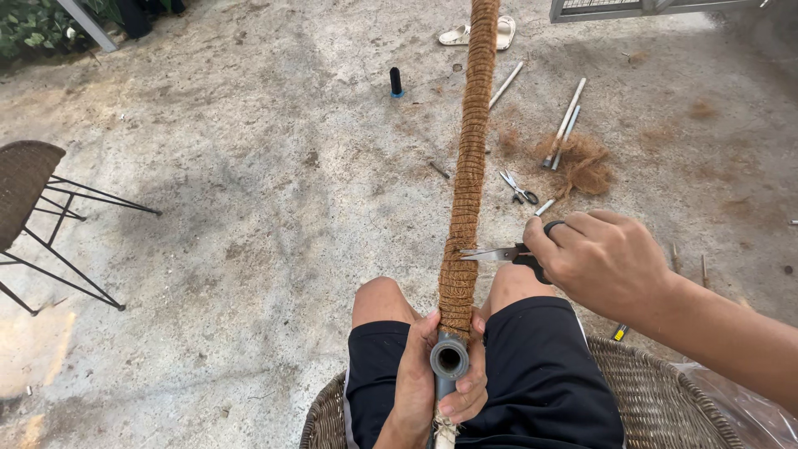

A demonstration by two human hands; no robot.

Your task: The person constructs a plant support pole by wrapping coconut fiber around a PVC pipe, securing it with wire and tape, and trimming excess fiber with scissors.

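A: What are the hands doing?

B: The left hand (432, 374) is wrapped tight round the grey pipe (449, 363) at its open end, just above the lap, between the knees. The right hand (600, 262) is closed on the black handles of a pair of scissors (499, 254), blades slightly parted, tips touching the coir-wrapped pole (467, 175) from the right.

A: Where does the pole run?

B: Straight away from the lap, rising past the top edge of the view.

A: Room to move?

B: Bare concrete floor (249, 208) lies open to the left as far as a wicker chair (33, 208) at the left edge. To the right lie a second pair of scissors (519, 189), loose sticks (565, 125) and a tuft of fibre (582, 166).

A: Anything unclear?

B: The pole's far end is cut off, and the wicker seat (665, 391) under the person shows only at its rim.
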